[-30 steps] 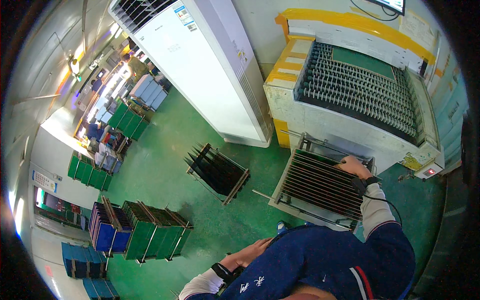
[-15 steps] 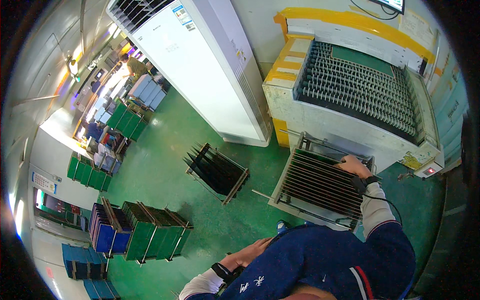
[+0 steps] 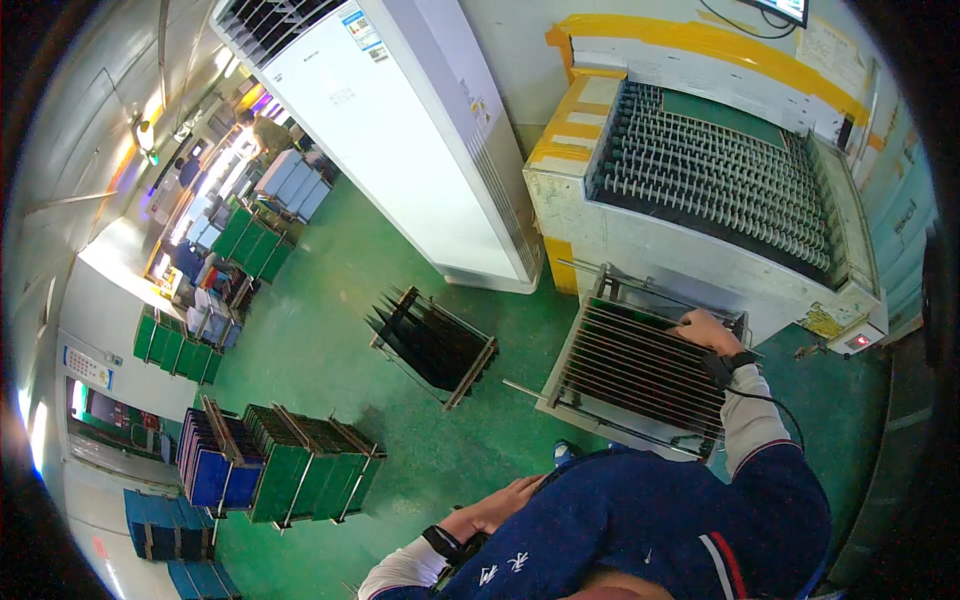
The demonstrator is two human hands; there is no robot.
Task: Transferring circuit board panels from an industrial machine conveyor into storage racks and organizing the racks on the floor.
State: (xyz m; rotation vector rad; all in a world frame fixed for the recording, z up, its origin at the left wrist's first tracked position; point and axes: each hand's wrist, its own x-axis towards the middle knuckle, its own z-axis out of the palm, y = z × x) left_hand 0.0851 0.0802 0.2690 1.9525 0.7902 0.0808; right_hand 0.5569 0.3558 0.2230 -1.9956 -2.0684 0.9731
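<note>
My right hand rests at the right end of a slotted metal rack, its fingers bent down over the rack's thin parallel bars. Dark flat panels seem to stand between these bars, though their lower parts are hidden. Lying flat against the front of my body at the waist is my left hand, fingers stretched out and nothing visible in it. Beyond the rack stands a roller conveyor machine. A dark green panel lies at the far side of its rollers.
A second rack of dark panels stands on the green floor. Racks of green panels and blue panels are at the lower left. A tall white air conditioner rises beside the machine. People work far left.
</note>
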